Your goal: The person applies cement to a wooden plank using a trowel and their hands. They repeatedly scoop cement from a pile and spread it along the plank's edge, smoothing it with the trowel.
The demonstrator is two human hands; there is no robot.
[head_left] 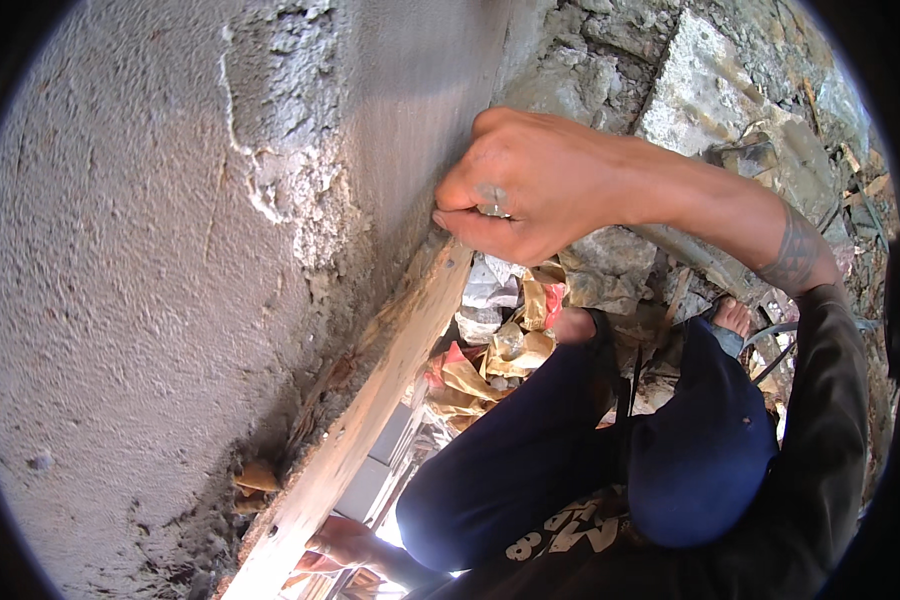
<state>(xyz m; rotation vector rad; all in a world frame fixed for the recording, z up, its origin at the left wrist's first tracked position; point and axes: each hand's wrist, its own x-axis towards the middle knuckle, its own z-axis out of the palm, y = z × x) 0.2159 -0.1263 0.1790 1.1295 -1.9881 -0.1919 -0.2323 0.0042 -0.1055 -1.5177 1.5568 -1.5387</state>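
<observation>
A long wooden board (370, 420) runs slantwise along the foot of a rough grey wall (150, 250). My right hand (530, 190) is closed in a pinch at the board's upper end, close against the wall. Whatever lies between its thumb and forefinger is too small or hidden to make out. Low in the view, my left hand (345, 543) grips the side of the board near its lower end; its fingers are partly hidden by the wood. A patch of broken, crumbling plaster (315, 190) marks the wall above the board.
Torn brown paper bags (515, 350) with red parts lie among rubble beyond my knees. A broken grey slab (700, 85) rests at the upper right among stones. My bent legs in blue trousers (510, 460) and my feet take up the lower right.
</observation>
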